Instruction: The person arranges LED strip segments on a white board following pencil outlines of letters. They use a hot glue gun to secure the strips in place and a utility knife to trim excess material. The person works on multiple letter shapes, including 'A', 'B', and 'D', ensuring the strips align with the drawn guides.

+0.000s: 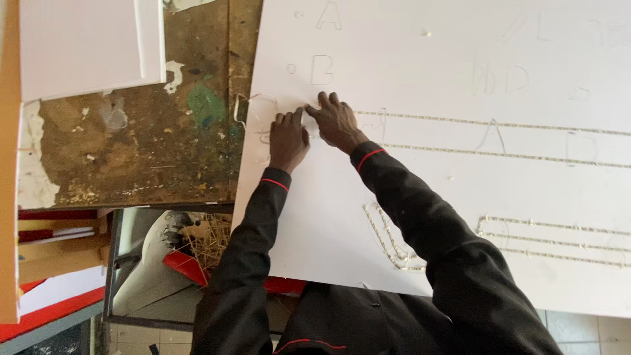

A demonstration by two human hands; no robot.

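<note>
At the far left we see a smaller white panel (92,43) lying on a worn, paint-stained worktable (144,151), and below it a bin of scraps (197,246). Moving right, the big white board (427,66) covers most of the bench. Our left hand (288,139) rests flat near the board's left edge, fingers close together and pressing down on a thin pale strip (310,118); our right hand (336,122) sits just beside it, fingertips bunched on the same strip, pinching or pressing it, though we cannot tell whether anything is gripped between them. From there two long strip lines (499,139) run rightward across the board and look already laid. Lower down, a curved bundle of strips (393,246) and more strip rows (559,238) also look placed. Faint outlined letters (322,69) appear above and between the lines. We judge the work well under way: several runs are down, while the end under our hands is not finished, and loose loops (253,108) hang off the board's edge.
</note>
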